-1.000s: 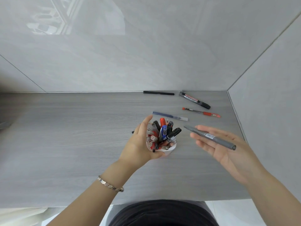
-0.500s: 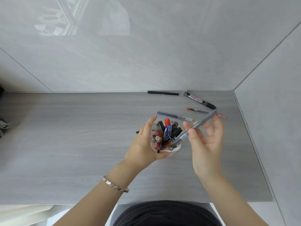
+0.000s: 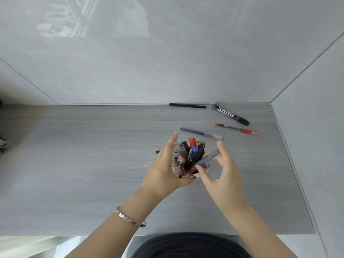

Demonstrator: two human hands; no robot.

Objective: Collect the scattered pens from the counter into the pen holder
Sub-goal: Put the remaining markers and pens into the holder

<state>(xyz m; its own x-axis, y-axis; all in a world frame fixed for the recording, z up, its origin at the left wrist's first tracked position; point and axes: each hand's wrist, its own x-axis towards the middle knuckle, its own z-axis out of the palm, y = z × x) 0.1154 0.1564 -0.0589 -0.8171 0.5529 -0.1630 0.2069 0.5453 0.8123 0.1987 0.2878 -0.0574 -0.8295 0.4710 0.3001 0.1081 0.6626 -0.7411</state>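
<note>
My left hand [image 3: 163,170] is wrapped around the pen holder [image 3: 206,169], which is packed with several red, blue and black pens. A grey pen [image 3: 208,157] leans in the holder's right side, its lower end inside. My right hand [image 3: 221,175] is at that pen, thumb on its lower part and forefinger at its top end, the other fingers spread. Loose on the counter behind lie a blue pen [image 3: 201,133], a red pen [image 3: 240,129], a black whiteboard marker [image 3: 229,114] and a thin black pen [image 3: 187,105] against the back wall.
The grey wood-grain counter [image 3: 74,164] is closed in by tiled walls at the back and on the right. A small black tip [image 3: 157,151] pokes out behind my left hand. A dark object [image 3: 5,144] sits at the far left edge.
My right hand brought the grey pen from the right, tipped it over the holder and lowered it in. My left hand kept hold of the holder.
</note>
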